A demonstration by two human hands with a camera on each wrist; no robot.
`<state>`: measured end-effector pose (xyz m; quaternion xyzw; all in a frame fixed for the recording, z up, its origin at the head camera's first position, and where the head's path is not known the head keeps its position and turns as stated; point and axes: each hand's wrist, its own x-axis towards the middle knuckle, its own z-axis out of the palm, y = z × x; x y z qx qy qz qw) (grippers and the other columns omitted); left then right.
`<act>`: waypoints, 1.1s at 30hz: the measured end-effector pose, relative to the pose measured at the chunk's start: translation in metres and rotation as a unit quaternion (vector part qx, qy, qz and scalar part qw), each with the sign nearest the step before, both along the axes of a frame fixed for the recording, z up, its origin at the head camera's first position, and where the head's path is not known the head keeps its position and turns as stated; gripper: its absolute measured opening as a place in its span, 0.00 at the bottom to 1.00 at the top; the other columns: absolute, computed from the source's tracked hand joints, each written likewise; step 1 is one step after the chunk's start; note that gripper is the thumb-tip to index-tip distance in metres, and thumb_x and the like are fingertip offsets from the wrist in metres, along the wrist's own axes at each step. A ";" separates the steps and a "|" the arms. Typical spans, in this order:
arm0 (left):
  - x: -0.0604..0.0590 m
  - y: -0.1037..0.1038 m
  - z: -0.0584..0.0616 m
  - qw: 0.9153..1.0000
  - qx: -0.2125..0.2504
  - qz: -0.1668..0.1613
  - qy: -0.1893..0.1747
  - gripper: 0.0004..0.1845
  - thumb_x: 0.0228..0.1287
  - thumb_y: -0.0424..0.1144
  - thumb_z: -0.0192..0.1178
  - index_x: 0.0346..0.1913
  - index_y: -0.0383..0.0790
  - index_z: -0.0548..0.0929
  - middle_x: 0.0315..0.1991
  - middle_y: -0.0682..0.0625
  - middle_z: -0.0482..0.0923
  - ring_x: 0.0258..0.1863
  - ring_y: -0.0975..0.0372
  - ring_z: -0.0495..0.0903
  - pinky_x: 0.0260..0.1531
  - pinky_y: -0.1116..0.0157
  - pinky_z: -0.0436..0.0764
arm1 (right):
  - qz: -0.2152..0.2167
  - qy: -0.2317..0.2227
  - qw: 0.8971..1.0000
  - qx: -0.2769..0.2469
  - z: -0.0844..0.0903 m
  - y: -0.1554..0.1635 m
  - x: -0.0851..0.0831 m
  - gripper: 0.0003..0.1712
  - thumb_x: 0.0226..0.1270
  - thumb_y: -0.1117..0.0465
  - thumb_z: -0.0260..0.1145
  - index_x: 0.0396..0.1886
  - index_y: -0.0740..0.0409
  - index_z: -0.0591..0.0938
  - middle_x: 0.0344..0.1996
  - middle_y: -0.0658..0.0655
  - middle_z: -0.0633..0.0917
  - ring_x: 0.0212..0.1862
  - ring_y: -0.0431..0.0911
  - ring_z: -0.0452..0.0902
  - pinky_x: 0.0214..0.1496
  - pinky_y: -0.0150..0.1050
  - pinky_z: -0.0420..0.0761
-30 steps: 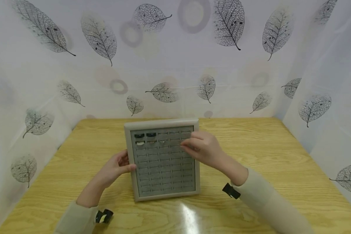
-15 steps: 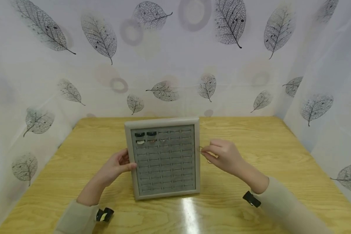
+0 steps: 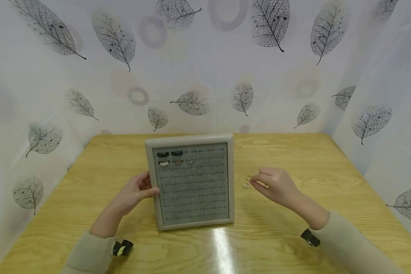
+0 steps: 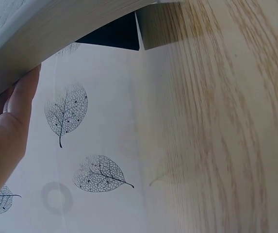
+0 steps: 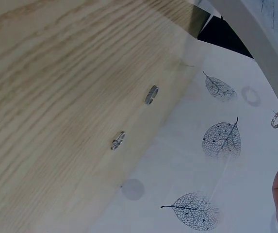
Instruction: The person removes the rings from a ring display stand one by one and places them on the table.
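My left hand (image 3: 131,196) grips the left edge of a grey ring display board (image 3: 195,194) that stands nearly upright, thumb on the front and fingers behind. Rings sit in its top left slots: two black rings in the first row, then a cream ring (image 3: 164,163), a gold-toned ring (image 3: 177,162) and a thin silver ring (image 3: 191,161) below. To the right of the board, my right hand (image 3: 275,186) pinches a small silver ring (image 5: 276,120) between thumb and fingertips. Just below those fingertips, in the head view, another ring (image 3: 246,185) lies on the table.
Two silver rings show on the wood table (image 3: 294,152) in the right wrist view, one ring (image 5: 151,94) plain-banded and ridged, the other ring (image 5: 118,141) with a raised setting. A leaf-print curtain (image 3: 205,68) closes off the back and sides.
My right hand has moved from in front of the board's upper right slots out to the right of it, the ring showing at its fingertips. My left hand keeps its grip on the board.
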<state>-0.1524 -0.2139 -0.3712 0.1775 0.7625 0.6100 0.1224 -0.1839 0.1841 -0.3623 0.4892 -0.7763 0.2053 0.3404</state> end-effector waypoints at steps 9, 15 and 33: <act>0.000 0.000 0.001 1.000 -0.001 0.004 -0.003 0.33 0.58 0.34 0.57 0.62 0.25 0.56 0.51 0.33 0.68 0.44 0.63 0.74 0.41 0.66 0.75 | 0.000 -0.011 0.998 0.055 -0.016 0.004 0.001 0.06 0.53 0.61 0.65 0.19 0.55 0.81 0.15 0.45 0.72 0.15 0.32 0.61 0.14 0.21 0.61; 0.000 0.000 -0.001 1.000 0.000 0.002 -0.002 0.33 0.58 0.34 0.57 0.63 0.26 0.55 0.52 0.32 0.67 0.45 0.63 0.74 0.42 0.66 0.74 | -0.007 -0.045 0.991 0.127 -0.025 0.002 0.003 0.09 0.36 0.67 0.73 0.17 0.53 0.80 0.16 0.44 0.72 0.17 0.33 0.65 0.16 0.24 0.66; 0.002 0.001 0.001 1.000 0.001 0.002 0.004 0.34 0.58 0.33 0.57 0.63 0.25 0.54 0.53 0.32 0.66 0.45 0.63 0.74 0.42 0.66 0.74 | -0.040 -0.145 0.953 0.263 -0.034 -0.003 0.008 0.15 0.43 0.68 0.68 0.10 0.47 0.73 0.13 0.41 0.62 0.17 0.33 0.50 0.20 0.29 0.61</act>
